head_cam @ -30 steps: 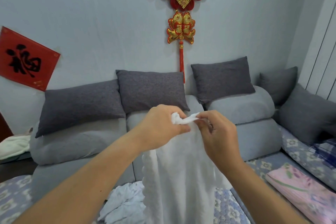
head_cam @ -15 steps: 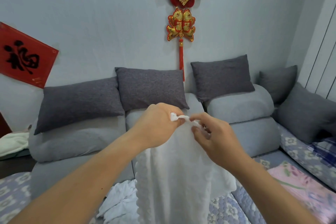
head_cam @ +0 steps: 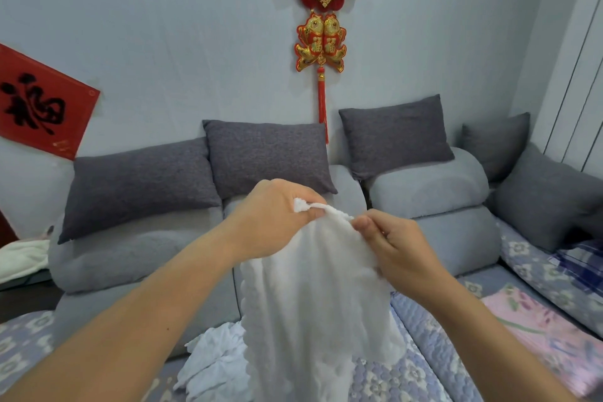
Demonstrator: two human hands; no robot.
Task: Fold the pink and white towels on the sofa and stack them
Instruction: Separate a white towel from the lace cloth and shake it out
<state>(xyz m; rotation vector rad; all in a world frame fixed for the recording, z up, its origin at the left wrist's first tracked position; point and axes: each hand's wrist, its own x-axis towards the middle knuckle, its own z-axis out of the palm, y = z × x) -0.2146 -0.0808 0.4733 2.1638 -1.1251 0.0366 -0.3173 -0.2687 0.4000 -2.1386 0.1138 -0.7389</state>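
Observation:
A white fluffy towel (head_cam: 313,297) hangs in the air in front of me over the sofa seat. My left hand (head_cam: 277,215) grips its top corner in a fist. Just to the right, my right hand (head_cam: 391,248) pinches the top edge with thumb and fingers. Below the hanging towel, a second white cloth (head_cam: 215,359) lies crumpled on the seat. A pink flowered towel (head_cam: 548,333) lies flat on the seat at the right.
The grey sofa (head_cam: 456,238) has several dark grey cushions (head_cam: 264,157) along its back and a blue flowered cover (head_cam: 408,375) on the seat. A cream cloth (head_cam: 23,258) lies at the far left. Blue checked fabric (head_cam: 580,264) sits at the right.
My right hand has slid a little to the right along the towel's top edge, away from the left hand. The view has tilted slightly upward.

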